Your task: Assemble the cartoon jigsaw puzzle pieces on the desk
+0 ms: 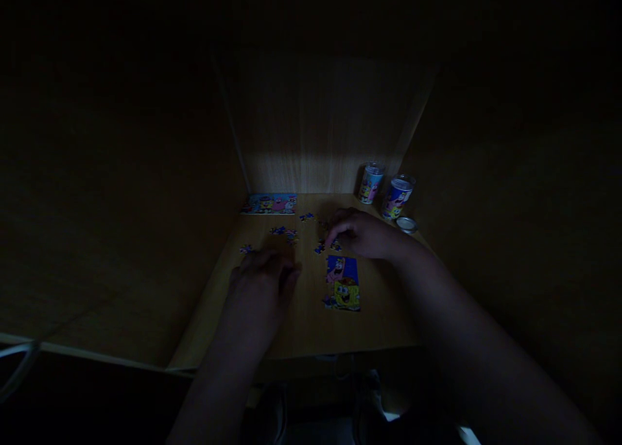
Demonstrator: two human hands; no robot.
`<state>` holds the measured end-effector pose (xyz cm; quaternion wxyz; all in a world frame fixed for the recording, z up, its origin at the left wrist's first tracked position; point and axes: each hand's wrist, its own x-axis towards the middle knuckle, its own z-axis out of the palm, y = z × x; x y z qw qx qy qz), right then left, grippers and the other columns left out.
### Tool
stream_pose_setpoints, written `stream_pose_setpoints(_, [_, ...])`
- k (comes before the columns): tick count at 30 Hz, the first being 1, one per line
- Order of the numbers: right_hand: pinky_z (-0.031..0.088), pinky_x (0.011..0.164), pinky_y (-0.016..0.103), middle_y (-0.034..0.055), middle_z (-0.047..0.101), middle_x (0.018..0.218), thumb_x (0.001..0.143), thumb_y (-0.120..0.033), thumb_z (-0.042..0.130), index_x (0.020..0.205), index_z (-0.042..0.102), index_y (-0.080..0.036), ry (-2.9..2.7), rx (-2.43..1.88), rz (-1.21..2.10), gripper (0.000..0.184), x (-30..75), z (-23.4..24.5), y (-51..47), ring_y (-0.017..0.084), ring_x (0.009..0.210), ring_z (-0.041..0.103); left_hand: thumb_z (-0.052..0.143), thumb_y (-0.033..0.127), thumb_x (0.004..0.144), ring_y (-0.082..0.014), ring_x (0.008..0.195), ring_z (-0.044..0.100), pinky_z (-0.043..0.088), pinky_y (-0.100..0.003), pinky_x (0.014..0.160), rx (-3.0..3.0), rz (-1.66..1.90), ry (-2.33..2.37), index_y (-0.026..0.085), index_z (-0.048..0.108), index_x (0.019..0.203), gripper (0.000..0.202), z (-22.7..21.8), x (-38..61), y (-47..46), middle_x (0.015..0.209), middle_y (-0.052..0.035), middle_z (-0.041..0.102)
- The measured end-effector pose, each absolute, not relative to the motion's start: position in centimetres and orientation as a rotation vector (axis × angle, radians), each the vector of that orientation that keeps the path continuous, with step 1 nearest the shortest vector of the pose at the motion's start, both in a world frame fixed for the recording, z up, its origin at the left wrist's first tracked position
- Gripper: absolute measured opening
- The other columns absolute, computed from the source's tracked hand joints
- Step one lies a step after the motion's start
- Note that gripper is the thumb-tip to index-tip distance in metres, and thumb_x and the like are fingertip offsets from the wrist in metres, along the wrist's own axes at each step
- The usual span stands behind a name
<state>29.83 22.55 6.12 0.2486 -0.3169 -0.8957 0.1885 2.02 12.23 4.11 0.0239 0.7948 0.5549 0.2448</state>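
A partly joined jigsaw puzzle [343,283] with a yellow and a pink cartoon figure on blue lies on the wooden tabletop. Just above it, my right hand [357,232] reaches down among loose puzzle pieces [319,247], its fingers bent and closed together. What the fingertips hold, if anything, is hidden. To the left of the joined part, my left hand [262,278] rests low over the table, fingers loosely curled and thumb apart, with nothing visible in it. More puzzle pieces [278,230] lie scattered beyond it, and one small cluster [246,249] is close to its fingers.
Two cartoon-printed cans, one can [371,184] behind the other can [398,197], stand at the back right. Near them lies a round lid [407,224]. A long cartoon picture strip [269,203] lies at the back left. Wooden panels [321,127] enclose the dim table.
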Motion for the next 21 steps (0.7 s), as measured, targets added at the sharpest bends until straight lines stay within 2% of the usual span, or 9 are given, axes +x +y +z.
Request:
stream_pose_setpoints(6, [0.056, 0.101, 0.036, 0.0013, 0.079, 0.109, 0.086, 0.008, 0.062, 0.105, 0.090, -0.030, -2.468, -0.887, 0.583, 0.051, 29.58, 6.45, 22.13, 0.018, 0.104, 0.071, 0.070, 0.037, 0.106, -0.0357, 0.109, 0.069, 0.054, -0.053, 0.101, 2.407, 0.792, 1.750, 0.023, 0.079, 0.097, 0.019, 4.25, 1.94, 12.20, 0.112, -0.0127, 0.078])
stream_pose_setpoints(16, [0.057, 0.100, 0.034, 0.0020, 0.079, 0.113, 0.091, 0.004, 0.064, 0.107, 0.090, -0.031, -2.494, -0.912, 0.627, 0.047, 29.48, 6.08, 21.89, 0.018, 0.105, 0.072, 0.082, 0.027, 0.100, -0.0302, 0.105, 0.069, 0.052, -0.048, 0.100, 2.357, 0.844, 1.571, 0.022, 0.076, 0.094, 0.010, 4.05, 2.09, 12.22, 0.105, -0.0060, 0.078])
stream_pose_setpoints(21, [0.057, 0.104, 0.039, 0.0033, 0.079, 0.113, 0.092, 0.004, 0.062, 0.112, 0.087, -0.028, -2.431, -0.872, 0.477, 0.045, 29.51, 6.00, 21.99, 0.019, 0.111, 0.072, 0.083, 0.020, 0.098, -0.0281, 0.103, 0.072, 0.053, -0.045, 0.096, 2.311, 0.843, 1.481, 0.023, 0.077, 0.093, 0.009, 4.19, 1.91, 12.34, 0.103, -0.0043, 0.078])
